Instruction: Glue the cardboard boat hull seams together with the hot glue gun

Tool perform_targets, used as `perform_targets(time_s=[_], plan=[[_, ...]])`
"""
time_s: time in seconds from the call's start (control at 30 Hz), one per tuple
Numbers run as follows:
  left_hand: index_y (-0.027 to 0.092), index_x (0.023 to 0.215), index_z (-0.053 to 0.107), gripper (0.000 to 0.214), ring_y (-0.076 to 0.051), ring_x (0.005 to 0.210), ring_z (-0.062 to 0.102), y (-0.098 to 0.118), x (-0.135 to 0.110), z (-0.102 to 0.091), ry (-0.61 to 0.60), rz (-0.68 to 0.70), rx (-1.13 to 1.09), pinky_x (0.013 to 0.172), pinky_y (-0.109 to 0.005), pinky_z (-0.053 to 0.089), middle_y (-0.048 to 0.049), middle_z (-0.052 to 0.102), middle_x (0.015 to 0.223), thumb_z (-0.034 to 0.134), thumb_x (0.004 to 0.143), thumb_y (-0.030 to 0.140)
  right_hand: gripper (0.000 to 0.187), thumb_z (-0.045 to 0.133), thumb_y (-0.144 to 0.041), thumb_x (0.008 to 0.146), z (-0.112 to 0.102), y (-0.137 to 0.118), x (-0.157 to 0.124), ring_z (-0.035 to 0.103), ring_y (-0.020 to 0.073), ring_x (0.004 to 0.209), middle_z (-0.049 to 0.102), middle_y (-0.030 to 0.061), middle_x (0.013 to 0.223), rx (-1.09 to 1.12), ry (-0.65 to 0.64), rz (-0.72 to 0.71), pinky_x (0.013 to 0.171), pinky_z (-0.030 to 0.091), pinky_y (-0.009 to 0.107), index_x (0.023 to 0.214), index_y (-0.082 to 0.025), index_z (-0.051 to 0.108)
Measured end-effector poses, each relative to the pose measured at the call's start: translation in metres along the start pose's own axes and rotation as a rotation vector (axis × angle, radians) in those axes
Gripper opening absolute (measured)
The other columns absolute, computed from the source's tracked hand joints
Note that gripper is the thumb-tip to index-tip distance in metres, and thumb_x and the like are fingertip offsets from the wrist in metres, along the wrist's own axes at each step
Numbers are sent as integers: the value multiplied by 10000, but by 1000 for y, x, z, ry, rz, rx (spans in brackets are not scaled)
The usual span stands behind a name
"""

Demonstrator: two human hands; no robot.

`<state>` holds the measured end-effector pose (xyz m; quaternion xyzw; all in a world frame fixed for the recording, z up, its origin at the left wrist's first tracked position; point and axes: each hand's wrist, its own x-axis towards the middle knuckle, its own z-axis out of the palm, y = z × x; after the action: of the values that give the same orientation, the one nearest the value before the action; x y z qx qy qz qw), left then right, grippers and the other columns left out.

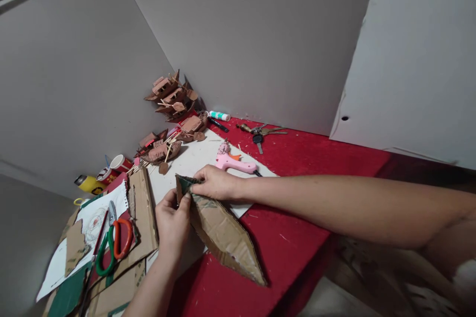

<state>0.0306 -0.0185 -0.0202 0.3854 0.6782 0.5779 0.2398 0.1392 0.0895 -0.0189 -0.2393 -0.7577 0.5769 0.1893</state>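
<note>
A boat-shaped cardboard piece (228,235) with raised edges and a pointed near end is in both my hands. My left hand (174,218) grips its far end from the left, thumb on top. On the same end, my right hand (213,183) pinches the rim, where a dark green patch shows. Both hands' fingers are closed and meet near the far tip; some fingertips are hidden. Just beyond my right hand lies a pink glue gun (236,162) with an orange trigger, on a white sheet (197,153).
Several small brown model boats (163,86) stand against the wall. Scissors (114,237) with green and orange handles lie on cardboard and paper at left. Keys (260,133) and a glue stick (219,116) rest on the red tabletop (316,158). Cups (121,162) and a yellow bottle (89,184) are at left.
</note>
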Motion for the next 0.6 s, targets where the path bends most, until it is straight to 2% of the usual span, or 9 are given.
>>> perform_targets(time_s=[0.27,0.43,0.53,0.6], plan=[[142,868,715,219,-161,716,608,-6,-3,0,38,2,79,660,-241,471,-36,715,805,684,695,272,136,531,-162,733,7,6,0,407,73,558,439,-48,551,-15,48,-31,474,275,182,634,-110,608],[145,851,702,229,-145,681,600,-4,1,2,22,-40,33,629,-233,464,-34,719,810,701,665,278,141,555,-208,724,2,3,2,420,77,551,458,-40,552,-49,28,7,474,286,185,625,-115,590],[140,820,691,221,-135,638,597,2,2,2,59,-66,-4,608,-232,457,-32,713,777,703,640,266,129,583,-211,717,-4,0,1,458,78,544,531,-29,597,-12,17,-1,484,318,180,783,-115,638],[143,821,681,224,-131,602,597,6,2,2,111,-87,-44,588,-233,452,-26,707,748,697,631,261,263,593,-183,711,-7,-2,-1,476,79,506,557,-35,597,21,3,32,480,336,181,967,-132,622]])
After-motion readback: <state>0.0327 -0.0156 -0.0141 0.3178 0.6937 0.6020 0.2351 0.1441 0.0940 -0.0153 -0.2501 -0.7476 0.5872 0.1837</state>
